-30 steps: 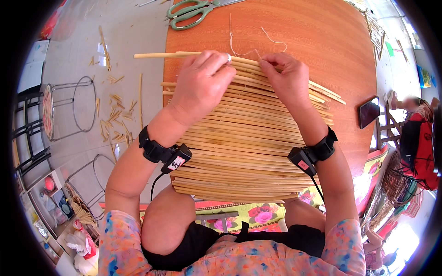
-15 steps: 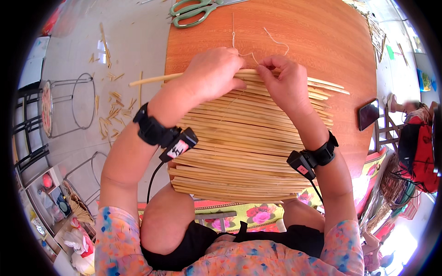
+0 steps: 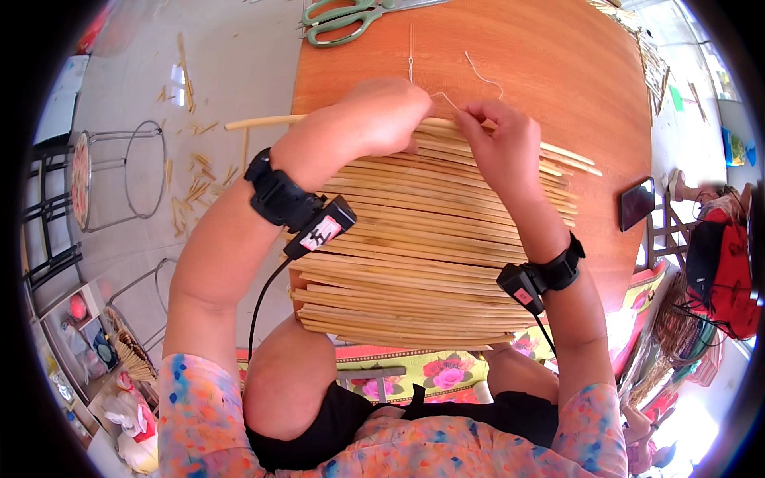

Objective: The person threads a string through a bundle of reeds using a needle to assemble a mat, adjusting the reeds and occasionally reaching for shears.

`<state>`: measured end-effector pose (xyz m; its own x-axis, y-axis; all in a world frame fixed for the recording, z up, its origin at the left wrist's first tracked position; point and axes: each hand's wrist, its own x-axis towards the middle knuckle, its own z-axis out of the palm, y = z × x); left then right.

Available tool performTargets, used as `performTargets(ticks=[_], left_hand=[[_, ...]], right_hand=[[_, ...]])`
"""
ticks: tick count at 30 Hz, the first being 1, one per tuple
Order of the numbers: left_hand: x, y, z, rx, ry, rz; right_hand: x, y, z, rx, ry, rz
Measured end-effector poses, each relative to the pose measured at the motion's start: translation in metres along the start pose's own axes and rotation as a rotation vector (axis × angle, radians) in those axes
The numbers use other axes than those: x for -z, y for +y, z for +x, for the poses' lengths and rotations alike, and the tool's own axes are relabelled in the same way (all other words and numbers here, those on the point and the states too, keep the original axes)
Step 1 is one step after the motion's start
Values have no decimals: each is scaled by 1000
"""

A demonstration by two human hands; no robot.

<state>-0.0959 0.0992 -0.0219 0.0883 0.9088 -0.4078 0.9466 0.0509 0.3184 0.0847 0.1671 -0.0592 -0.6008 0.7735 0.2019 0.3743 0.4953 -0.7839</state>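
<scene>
Evidently, the thread [image 3: 451, 101] is pinched by the fingers [image 3: 472, 122] of the right hand [image 3: 510, 143], while the left hand [image 3: 396, 114] is held over the mat's far edge, its fingers too hidden to tell their state. The stick mat [image 3: 422, 239] is spread along the worktop's [image 3: 586, 95] near edge, with scissors [image 3: 344, 29] left by the left edge and a phone [image 3: 637, 205] by the right.

Dark phone [image 3: 637, 205] at right, metal-legged stool [image 3: 81, 180] at left, flowered cloth [image 3: 448, 373] below
</scene>
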Motion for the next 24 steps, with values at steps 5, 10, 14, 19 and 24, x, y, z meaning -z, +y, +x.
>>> performTargets(ticks=[5, 10, 14, 19, 24], left_hand=[[-14, -16, -12, -200, 411, -67], [-18, -11, -19, -325, 708, -27], [-34, -5, -20, -418, 802, 92], [-56, -2, -23, -323, 722, 112], [-51, -9, -26, -309, 738, -19]], right_hand=[[2, 11, 9, -84, -74, -20], [1, 14, 11, -101, -71, -81], [-5, 20, 12, -45, -36, -67], [-6, 27, 12, 102, -13, -213], [6, 37, 14, 142, 4, -296]])
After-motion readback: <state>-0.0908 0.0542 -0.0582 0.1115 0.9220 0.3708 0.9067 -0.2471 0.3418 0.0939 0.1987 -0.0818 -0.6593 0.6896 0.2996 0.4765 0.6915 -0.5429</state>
